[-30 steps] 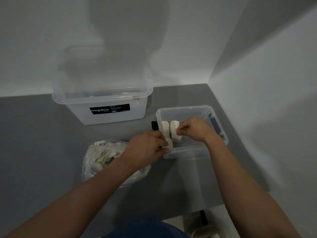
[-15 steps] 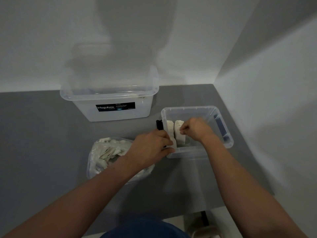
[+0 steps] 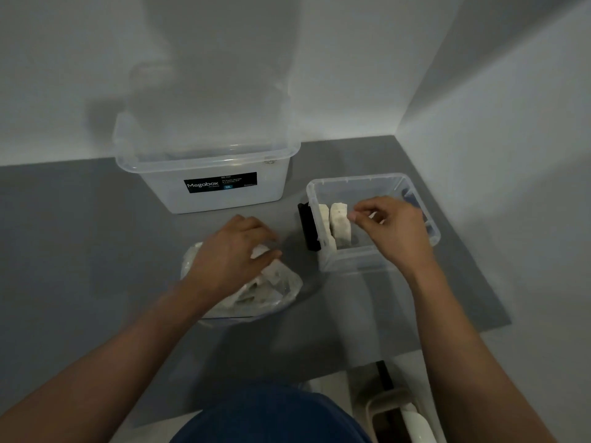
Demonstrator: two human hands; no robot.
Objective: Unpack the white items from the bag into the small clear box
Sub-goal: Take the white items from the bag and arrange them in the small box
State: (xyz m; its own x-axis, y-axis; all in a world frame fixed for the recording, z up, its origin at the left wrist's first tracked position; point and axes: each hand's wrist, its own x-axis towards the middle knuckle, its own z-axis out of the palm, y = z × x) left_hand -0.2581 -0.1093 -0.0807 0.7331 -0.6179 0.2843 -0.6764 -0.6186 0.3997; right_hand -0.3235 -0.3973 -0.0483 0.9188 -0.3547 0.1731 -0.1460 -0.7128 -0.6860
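On the grey table, white items are stood edgewise, long axes front-to-back, in the small clear box; a bagged piece is gripped by the left hand, while the grip of the right hand cannot be told.

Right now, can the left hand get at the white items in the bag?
Probably yes: the left hand sits on top of the bag and seems to grip one of the white items there. Nothing is in the way.
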